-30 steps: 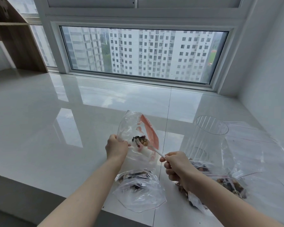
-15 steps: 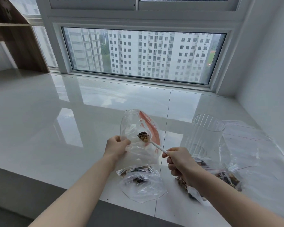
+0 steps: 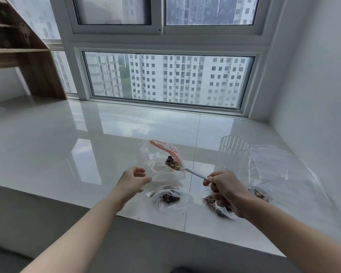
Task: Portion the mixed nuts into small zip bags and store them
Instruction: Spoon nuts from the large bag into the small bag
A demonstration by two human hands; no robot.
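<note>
The right hand (image 3: 224, 189) pinches the pale handle of a spoon (image 3: 187, 170) between thumb and curled fingers, and the bowl, heaped with mixed nuts (image 3: 171, 162), sits at the mouth of a small clear zip bag (image 3: 161, 164) with a red seal strip. Holding the handle out at its near end keeps the knuckles clear of the floppy plastic, so only the bowl has to enter.

The left hand (image 3: 133, 180) is at the bag's left side with its fingers parted and loosely curved; it looks to be just beside the plastic, not clamped on it, though the clear film makes contact hard to judge. That hand belongs there to keep the mouth standing up and wide, since a soft bag would otherwise fold shut.

Nearer, on the glossy white ledge (image 3: 67, 154), a second bag (image 3: 170, 200) lies with dark nuts in it (probably a portion already served). Under and to the right of the right hand sits the larger supply bag (image 3: 262, 194), within easy reach for the next scoop. A ribbed clear plastic cup (image 3: 233, 154) stands upright beyond it, and flat empty zip bags (image 3: 280, 166) lie far right against the wall, waiting.
</note>
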